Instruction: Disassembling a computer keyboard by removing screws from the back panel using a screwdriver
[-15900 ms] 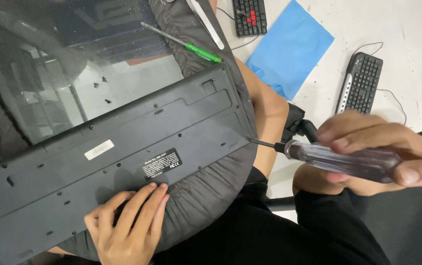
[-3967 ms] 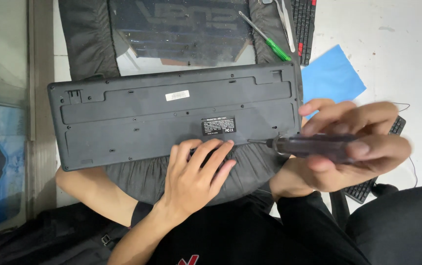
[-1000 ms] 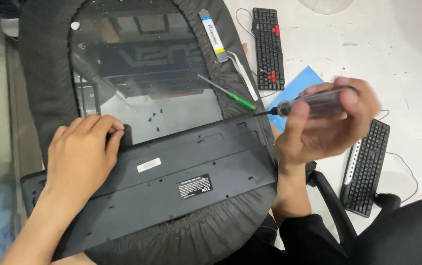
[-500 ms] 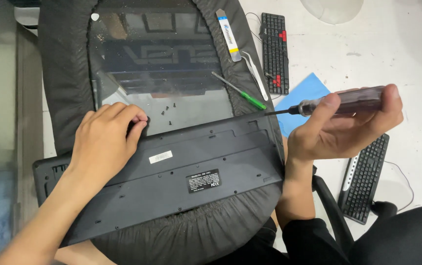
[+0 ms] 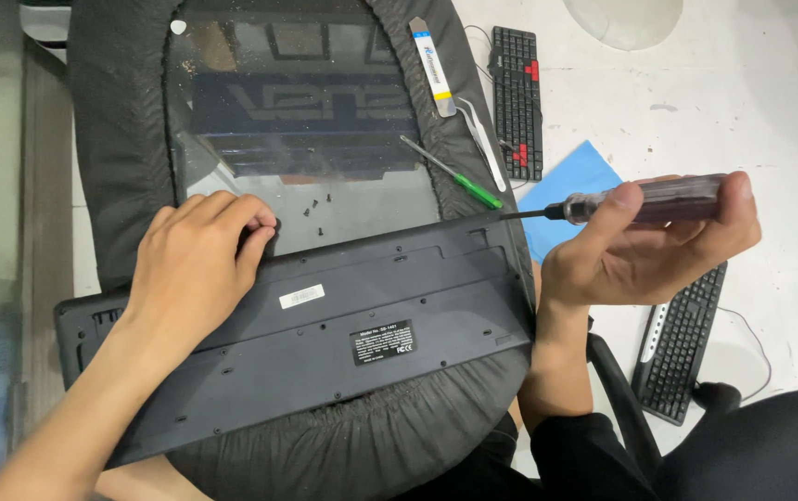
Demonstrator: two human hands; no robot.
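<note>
Screwdriver lowered; right hand gripping it, left hand curled on upturned black keyboard.

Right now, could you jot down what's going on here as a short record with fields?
Left hand: left hand rests on the far edge of the upturned black keyboard
Right hand: right hand grips a screwdriver, tip at the keyboard's far right corner
Loose parts: small screws on the clear sheet
Nearby tools: green screwdriver
Floor: two more keyboards, blue sheet
</note>
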